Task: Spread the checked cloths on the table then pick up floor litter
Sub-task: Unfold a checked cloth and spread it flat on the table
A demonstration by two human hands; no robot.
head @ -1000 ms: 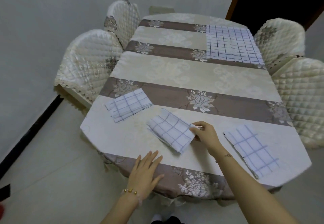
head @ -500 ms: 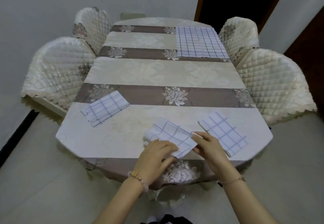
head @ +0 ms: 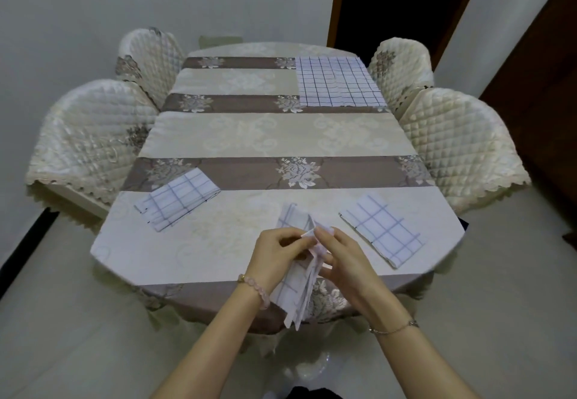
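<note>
One view only, head cam, wide-angle. It sits above the near end of the worktop (head: 281, 136) and looks fwd & down along its length, toward the far wall w/ the doorway (head: 399, 2). Very close in: left hand (head: 274, 255) & right hand (head: 346, 261) sit lower centre, forearms entering from the bottom edge. Chairs (head: 93, 136) bow outward at both sides; floor (head: 62, 305) shows below.
</note>
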